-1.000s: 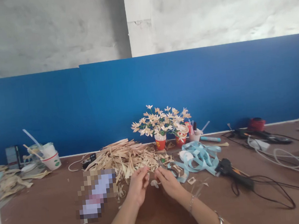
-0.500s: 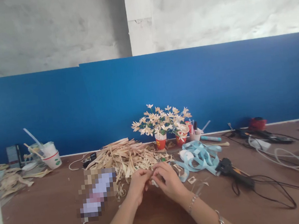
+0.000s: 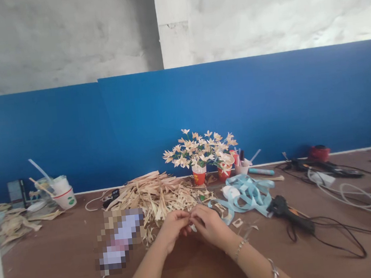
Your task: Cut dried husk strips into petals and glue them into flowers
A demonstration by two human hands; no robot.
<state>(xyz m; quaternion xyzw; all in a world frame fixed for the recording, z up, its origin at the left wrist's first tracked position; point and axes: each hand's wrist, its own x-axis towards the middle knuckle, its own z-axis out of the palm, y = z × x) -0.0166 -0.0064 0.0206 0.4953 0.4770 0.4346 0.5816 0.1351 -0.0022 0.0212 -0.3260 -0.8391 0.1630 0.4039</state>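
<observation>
My left hand and my right hand meet fingertip to fingertip above the brown table. Both are closed in a pinch. A small pale bit shows just below the joined fingertips, too small to name; the fingers hide the rest. Right behind the hands lies a heap of dried, straw-coloured husk strips. Beyond it, pale handmade flowers on green stems stand in a red paper cup.
To the right lie a tangled light blue ribbon and a black glue gun with its cord. At left are a blurred-out phone with a cable and a white cup holding sticks. A blue partition runs along the back.
My right hand has shifted slightly down, and its fingers have drawn closer to the left fingertips. Both hands stay over the same spot; the things on the table have not moved.
</observation>
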